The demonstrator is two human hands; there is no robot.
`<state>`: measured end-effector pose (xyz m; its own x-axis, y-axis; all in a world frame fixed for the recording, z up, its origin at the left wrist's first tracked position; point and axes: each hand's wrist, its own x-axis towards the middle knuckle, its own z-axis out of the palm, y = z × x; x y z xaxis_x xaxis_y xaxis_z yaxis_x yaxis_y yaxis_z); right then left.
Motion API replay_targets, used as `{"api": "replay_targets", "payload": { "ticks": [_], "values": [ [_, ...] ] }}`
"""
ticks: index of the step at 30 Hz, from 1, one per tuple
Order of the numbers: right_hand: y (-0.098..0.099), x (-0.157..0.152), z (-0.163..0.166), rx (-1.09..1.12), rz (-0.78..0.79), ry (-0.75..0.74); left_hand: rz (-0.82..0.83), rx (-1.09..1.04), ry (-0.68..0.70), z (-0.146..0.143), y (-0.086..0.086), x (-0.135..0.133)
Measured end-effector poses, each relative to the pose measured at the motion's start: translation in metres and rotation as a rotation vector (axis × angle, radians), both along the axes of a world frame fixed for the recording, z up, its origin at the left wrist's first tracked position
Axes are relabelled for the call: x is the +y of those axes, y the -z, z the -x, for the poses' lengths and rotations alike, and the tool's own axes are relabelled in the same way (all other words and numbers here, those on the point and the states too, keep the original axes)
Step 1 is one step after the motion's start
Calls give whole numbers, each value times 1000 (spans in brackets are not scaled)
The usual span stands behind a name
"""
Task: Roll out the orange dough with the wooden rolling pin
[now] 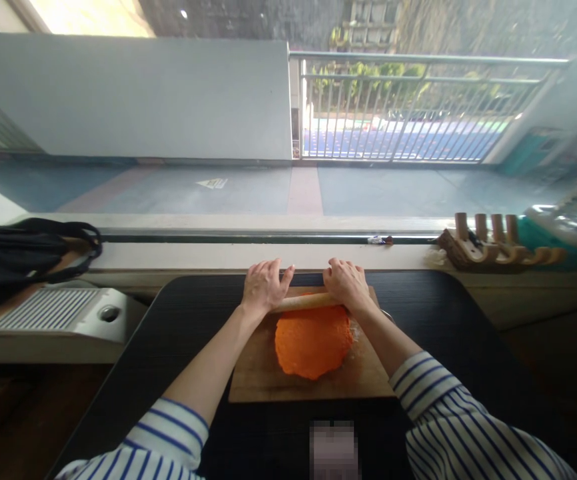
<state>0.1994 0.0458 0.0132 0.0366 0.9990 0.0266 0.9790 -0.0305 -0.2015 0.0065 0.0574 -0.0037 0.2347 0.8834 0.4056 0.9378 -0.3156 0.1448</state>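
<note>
An orange sheet of dough, flattened into a rough round, lies on a wooden board. Across the dough's far edge rests a pale wooden rolling pin, tilted slightly up to the right. My left hand is over the pin's left end, with its thumb pointing inward. At the right end, my right hand bends its fingers over the pin. Both hands hide the ends of the pin. Whitish dusting shows on the board beside the dough's right edge.
The board sits on a black table against a windowsill. A wooden rack with pegs and a teal-and-clear container stand at the right. On the left are a black bag and a white slatted unit. A blurred patch is near the front.
</note>
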Motion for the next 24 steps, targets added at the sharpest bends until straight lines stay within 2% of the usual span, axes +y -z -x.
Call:
{"api": "replay_targets", "payload": {
  "ticks": [6, 12, 18, 24],
  "values": [
    [0, -40, 0, -9, -151, -28, 6, -71, 43, 1, 5, -35],
    [7, -83, -10, -14, -253, -167, -29, -37, 162, 7, 11, -81],
    [23, -110, -39, 70, -204, -353, 1, -15, 234, 17, 2, -121],
    [27, -122, -58, 90, -247, -478, 73, -9, 238, 25, 3, -147]
  ]
}}
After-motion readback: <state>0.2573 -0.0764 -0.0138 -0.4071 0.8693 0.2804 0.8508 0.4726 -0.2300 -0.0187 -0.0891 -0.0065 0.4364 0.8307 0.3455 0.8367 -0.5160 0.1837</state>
